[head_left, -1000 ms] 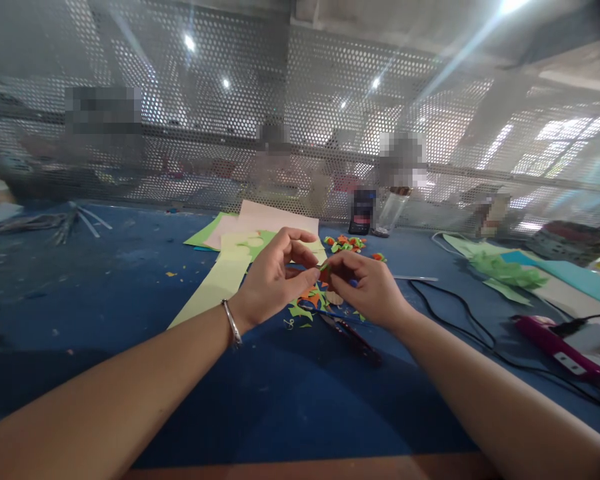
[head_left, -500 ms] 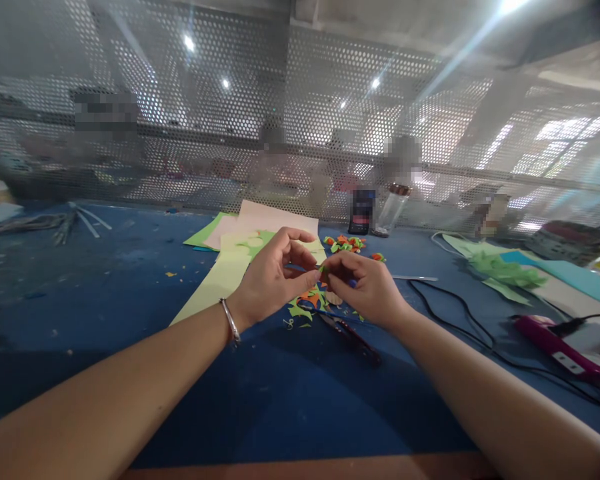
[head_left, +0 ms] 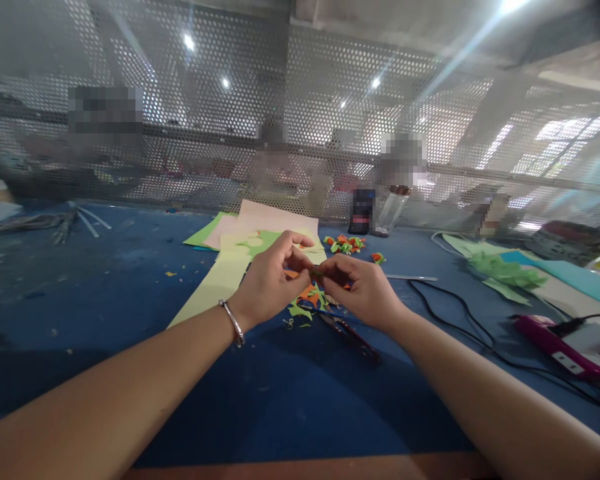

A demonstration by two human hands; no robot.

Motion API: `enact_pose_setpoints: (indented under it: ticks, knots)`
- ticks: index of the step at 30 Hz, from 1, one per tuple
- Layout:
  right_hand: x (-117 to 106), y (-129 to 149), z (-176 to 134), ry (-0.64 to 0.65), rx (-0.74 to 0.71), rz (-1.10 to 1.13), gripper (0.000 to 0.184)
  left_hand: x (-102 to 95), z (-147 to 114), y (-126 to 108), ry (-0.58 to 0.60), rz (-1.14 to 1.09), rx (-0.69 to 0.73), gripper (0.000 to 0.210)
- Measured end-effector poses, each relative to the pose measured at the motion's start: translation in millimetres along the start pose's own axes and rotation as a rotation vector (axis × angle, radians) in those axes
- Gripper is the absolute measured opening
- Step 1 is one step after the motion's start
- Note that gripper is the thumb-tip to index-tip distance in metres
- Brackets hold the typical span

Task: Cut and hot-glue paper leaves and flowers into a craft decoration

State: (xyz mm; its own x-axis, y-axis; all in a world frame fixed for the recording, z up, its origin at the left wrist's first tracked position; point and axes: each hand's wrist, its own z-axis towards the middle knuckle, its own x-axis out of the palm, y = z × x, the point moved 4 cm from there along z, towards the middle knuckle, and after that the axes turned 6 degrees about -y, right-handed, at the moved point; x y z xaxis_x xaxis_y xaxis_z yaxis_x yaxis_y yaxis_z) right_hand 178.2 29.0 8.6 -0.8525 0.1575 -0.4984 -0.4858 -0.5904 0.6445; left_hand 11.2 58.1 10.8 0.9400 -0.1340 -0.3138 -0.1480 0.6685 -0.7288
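Above the blue table, the fingertips of my left hand (head_left: pixel 273 280) and my right hand (head_left: pixel 363 288) meet in a pinch. Between them is a small green paper piece (head_left: pixel 318 273), mostly covered by the fingers. Cut orange and green paper scraps (head_left: pixel 306 293) lie under my hands. A pair of scissors (head_left: pixel 353 338) with dark handles rests just below my right hand. Beyond the hands sits a cluster of small orange and green paper flowers (head_left: pixel 349 245), with a single one (head_left: pixel 378 258) apart from it. Pale yellow sheets (head_left: pixel 205 293) lie beside my left hand.
A phone (head_left: pixel 362 212) and a clear bottle (head_left: pixel 395 210) stand by the perforated metal screen (head_left: pixel 205 160). On the right are a magenta power strip (head_left: pixel 555 343), a black cable (head_left: pixel 463 330) and more coloured paper (head_left: pixel 570 280). Grey strips (head_left: pixel 55 223) lie far left.
The fingers of both hands have shifted around the small green piece, and my right hand's fingers are straighter. My left hand has turned slightly. The things on the table look unmoved.
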Motion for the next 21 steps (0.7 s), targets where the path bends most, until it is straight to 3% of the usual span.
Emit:
enact_pose_setpoints:
  ticks: [9, 16, 21]
  knots:
    - [-1, -5, 1, 0.016, 0.0, -0.031, 0.009, 2.7, 4, 11, 0.085, -0.175, -0.254, 0.028]
    - [1, 0, 0, 0.038, 0.002, 0.012, 0.009, 0.3, 3, 19, 0.06, -0.549, -0.71, 0.02]
    - [3, 4, -4, 0.088, -0.013, 0.035, 0.017, -1.0, 3, 19, 0.133, -0.568, -0.773, 0.013]
